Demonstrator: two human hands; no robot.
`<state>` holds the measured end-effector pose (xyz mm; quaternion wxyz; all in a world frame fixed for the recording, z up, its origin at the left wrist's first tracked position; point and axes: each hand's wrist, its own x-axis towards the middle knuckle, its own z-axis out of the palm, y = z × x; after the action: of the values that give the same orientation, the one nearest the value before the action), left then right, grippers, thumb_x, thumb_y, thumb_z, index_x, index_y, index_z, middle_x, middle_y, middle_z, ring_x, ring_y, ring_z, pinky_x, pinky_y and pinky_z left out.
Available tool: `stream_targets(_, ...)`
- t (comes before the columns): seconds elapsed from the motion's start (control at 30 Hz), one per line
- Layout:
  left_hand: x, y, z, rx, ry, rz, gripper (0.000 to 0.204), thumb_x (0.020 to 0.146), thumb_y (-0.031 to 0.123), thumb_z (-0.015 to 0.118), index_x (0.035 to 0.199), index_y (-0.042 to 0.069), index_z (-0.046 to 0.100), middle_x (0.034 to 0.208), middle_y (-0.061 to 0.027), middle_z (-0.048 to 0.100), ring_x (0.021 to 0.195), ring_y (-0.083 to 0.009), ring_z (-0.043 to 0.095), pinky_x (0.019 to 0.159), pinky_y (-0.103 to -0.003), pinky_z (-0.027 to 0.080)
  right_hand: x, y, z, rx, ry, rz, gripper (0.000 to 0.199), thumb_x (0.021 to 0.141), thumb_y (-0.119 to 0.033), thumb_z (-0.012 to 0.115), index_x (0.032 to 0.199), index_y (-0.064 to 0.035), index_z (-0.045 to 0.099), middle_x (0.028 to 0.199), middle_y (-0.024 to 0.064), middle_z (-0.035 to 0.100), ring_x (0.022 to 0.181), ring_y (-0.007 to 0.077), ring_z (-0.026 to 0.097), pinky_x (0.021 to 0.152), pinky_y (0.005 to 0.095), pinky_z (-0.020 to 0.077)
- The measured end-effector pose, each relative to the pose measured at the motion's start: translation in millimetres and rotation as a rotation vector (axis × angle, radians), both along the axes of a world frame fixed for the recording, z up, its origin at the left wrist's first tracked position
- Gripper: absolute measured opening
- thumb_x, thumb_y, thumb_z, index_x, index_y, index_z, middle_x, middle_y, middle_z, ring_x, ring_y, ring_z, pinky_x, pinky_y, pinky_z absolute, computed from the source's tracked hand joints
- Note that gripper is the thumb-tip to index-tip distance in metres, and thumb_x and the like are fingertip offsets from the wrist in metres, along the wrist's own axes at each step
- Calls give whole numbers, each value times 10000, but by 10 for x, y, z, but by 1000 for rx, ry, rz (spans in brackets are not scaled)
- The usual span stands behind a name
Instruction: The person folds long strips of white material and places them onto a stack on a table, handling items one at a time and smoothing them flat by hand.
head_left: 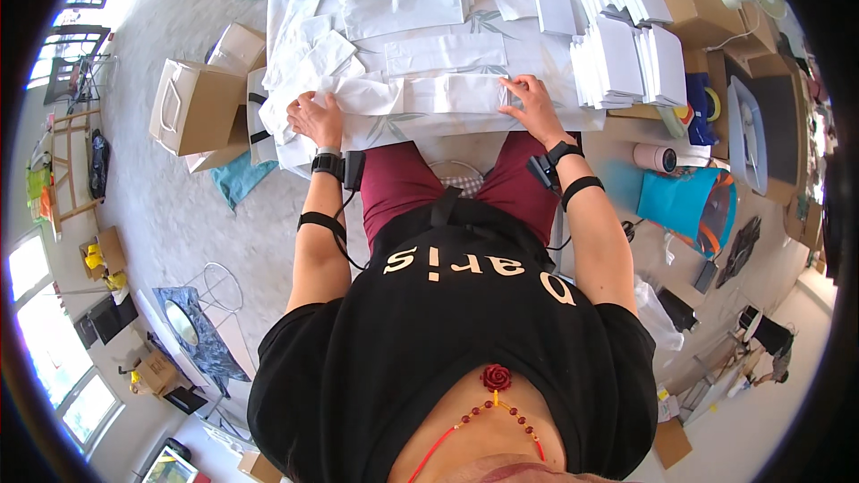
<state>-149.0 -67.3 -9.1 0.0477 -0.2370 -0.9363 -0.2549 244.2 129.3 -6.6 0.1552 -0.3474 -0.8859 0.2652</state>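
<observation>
On the table before me lies a long, flat white sleeve (452,93), crosswise, its surface slightly glossy. At its right end rests my right hand (538,110), thumb and forefinger spread apart on the end's corners. My left hand (316,119) lies at the other end, on crumpled white film (362,96), its fingers apart and slightly bent. Just beyond the sleeve is another flat translucent sleeve (446,55). Loose white sheets (327,55) overlap near my left hand. What lies under the left fingers is hidden.
Stacks of folded white cards (617,63) stand at the table's right. Piled white sleeves (403,4) lie at the far side. A cardboard box (199,103) stands left of the table. A turquoise bag (684,206) and a pink cylinder (654,157) are at the right.
</observation>
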Motion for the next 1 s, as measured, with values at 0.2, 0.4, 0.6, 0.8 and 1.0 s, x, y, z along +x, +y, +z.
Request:
stream_targets(0.2, 11, 8, 88, 299, -43, -142, 227, 852, 165, 755, 1001, 27, 655, 1048, -154, 627, 1032, -323, 592, 910, -441, 460, -19, -33, 118, 52, -20, 1, 643, 783, -274, 848, 1380, -164, 636, 1238, 97, 547, 1127, 301, 541, 1014, 415, 472)
stream_targets(0.4, 221, 137, 460, 583, -154, -169, 202, 887, 142, 758, 992, 9, 647, 844, -102, 670, 731, -204, 633, 695, -339, 515, -520, -161, 527, 106, 157, -75, 613, 843, -318, 823, 1371, -92, 610, 1229, 113, 569, 1144, 297, 552, 1002, 394, 468)
stream_targets(0.6, 754, 423, 1021, 654, -211, -417, 204, 880, 92, 781, 1025, 25, 653, 926, -87, 702, 806, -160, 661, 740, -305, 536, -1270, -410, 1113, -443, 344, -84, 492, 914, -398, 766, 1187, -3, 656, 1015, 68, 681, 910, 172, 638, 828, 306, 526)
stream_targets(0.8, 1391, 618, 1142, 686, -226, -615, 537, 783, 33, 824, 1259, 59, 577, 1140, -114, 665, 976, -242, 647, 841, -364, 518, -1621, -417, 1300, -632, 435, -211, 483, 899, -427, 733, 946, 49, 664, 788, 133, 688, 719, 191, 653, 658, 349, 514)
stream_targets(1.0, 1522, 487, 736, 522, -131, -551, 1018, 668, 176, 920, 1492, 104, 327, 1487, -206, 355, 1398, -396, 315, 1141, -540, 256, -1321, -213, 1255, -444, 523, -280, 291, 889, -251, 701, 954, 30, 663, 771, 134, 684, 674, 197, 635, 630, 357, 499)
